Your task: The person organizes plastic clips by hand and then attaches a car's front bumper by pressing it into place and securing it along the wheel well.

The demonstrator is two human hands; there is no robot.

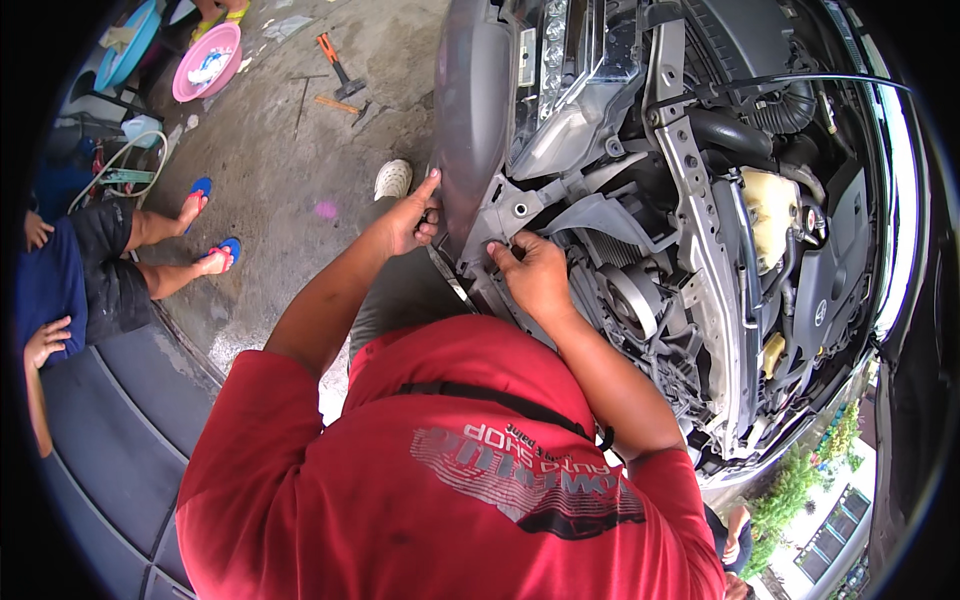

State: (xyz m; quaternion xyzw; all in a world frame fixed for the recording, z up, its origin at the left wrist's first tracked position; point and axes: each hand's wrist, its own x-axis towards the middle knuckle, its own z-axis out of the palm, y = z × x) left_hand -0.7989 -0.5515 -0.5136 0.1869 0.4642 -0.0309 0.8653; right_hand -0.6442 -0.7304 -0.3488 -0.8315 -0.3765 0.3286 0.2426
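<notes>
I stand at the front corner of a car whose front cover is off. My left hand [412, 218] is at the outer edge of the dark grey fender [472, 110], its index finger against the edge and the other fingers curled. What may lie inside them is hidden. My right hand [536, 276] is closed at the grey bracket [512, 208] below the headlight [570, 85], thumb pressed against the bracket's lower part and fingers bent at its side. A curved grey plastic piece [605, 215] sits just right of that hand.
The engine bay lies open at right, with a pale metal crossbar [700, 220] and a yellowish reservoir [768, 215]. Hammers [345, 85] lie on the concrete floor. A seated person in blue slippers [228, 255] is at left; a pink basin [208, 62] stands behind.
</notes>
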